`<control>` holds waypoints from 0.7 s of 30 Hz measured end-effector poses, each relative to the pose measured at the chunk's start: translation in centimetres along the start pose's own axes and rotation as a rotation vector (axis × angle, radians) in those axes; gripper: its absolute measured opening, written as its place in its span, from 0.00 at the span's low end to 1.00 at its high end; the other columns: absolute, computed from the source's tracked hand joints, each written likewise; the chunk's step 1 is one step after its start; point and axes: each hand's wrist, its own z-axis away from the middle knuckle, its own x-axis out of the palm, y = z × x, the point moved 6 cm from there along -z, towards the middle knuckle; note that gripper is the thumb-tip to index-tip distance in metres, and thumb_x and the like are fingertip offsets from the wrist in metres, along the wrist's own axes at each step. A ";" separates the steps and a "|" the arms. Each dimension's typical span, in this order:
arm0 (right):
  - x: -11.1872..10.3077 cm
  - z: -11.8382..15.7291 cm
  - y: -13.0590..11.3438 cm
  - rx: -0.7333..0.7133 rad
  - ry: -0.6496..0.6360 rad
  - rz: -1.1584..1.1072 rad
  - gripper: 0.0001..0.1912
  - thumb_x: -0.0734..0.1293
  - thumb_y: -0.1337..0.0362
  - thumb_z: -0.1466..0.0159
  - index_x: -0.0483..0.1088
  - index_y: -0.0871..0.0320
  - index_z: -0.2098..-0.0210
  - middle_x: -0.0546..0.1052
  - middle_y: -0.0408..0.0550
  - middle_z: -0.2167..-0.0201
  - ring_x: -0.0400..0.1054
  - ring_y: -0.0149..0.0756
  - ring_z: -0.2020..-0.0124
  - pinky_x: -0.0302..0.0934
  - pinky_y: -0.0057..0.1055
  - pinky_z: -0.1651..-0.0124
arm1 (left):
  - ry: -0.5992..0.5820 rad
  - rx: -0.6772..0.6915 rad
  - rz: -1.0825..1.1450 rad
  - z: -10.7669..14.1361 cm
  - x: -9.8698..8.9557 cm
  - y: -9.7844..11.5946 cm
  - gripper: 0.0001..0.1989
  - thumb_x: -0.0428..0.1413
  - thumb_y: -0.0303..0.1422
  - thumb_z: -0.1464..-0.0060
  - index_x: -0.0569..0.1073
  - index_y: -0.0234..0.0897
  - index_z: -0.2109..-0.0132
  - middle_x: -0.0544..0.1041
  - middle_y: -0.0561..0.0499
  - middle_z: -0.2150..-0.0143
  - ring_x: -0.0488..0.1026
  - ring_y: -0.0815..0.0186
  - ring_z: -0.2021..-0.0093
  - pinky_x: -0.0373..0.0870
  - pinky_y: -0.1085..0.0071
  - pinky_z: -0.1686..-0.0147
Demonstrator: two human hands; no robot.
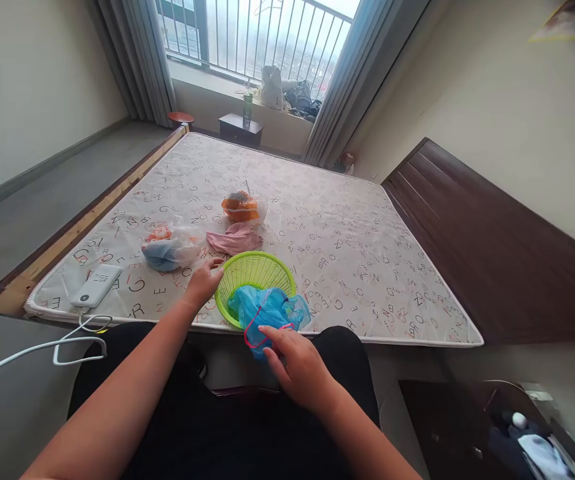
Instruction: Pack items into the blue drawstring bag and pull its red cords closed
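A green plastic basket (221, 293) stands at the near edge of the mattress. A blue plastic bag (270, 308) with red drawstrings lies partly in it and hangs over its near rim. My left hand (206, 281) is at the basket's left rim, its fingers bent around the edge. My right hand (294, 363) is at the bag's near side, thumb and forefinger close to the red string, the fingers closed on the string or the bag. Behind the basket lies a pink cloth (236, 240).
On the mattress (347, 267) lie a clear bag with a blue-grey item (162, 253), an orange item in clear plastic (241, 208) and a white power strip (96, 285) with a cable. A dark nightstand (437, 427) stands at the lower right, below the headboard (487, 247).
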 end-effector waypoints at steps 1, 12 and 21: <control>0.2 0.2 0.3 0.002 0.012 0.001 0.20 0.62 0.66 0.26 0.66 0.55 0.36 0.81 0.51 0.57 0.75 0.40 0.59 0.72 0.39 0.53 | -0.023 -0.058 0.046 0.1 0.0 -0.9 0.20 0.56 0.40 0.45 0.77 0.35 0.49 0.81 0.39 0.46 0.78 0.50 0.46 0.72 0.56 0.43; 0.8 0.9 2.5 -0.008 0.067 0.020 0.19 0.63 0.68 0.28 0.69 0.55 0.39 0.79 0.53 0.54 0.74 0.42 0.54 0.72 0.40 0.50 | -0.074 -0.169 0.170 0.2 2.9 -3.1 0.26 0.60 0.42 0.50 0.75 0.35 0.46 0.80 0.40 0.49 0.77 0.49 0.49 0.70 0.54 0.45; 1.9 1.4 5.5 0.018 0.154 -0.022 0.18 0.64 0.71 0.29 0.70 0.53 0.41 0.78 0.52 0.54 0.73 0.41 0.53 0.73 0.41 0.49 | -0.097 -0.350 0.706 -0.9 4.2 -4.2 0.29 0.62 0.35 0.61 0.74 0.35 0.48 0.79 0.47 0.56 0.76 0.61 0.60 0.70 0.68 0.61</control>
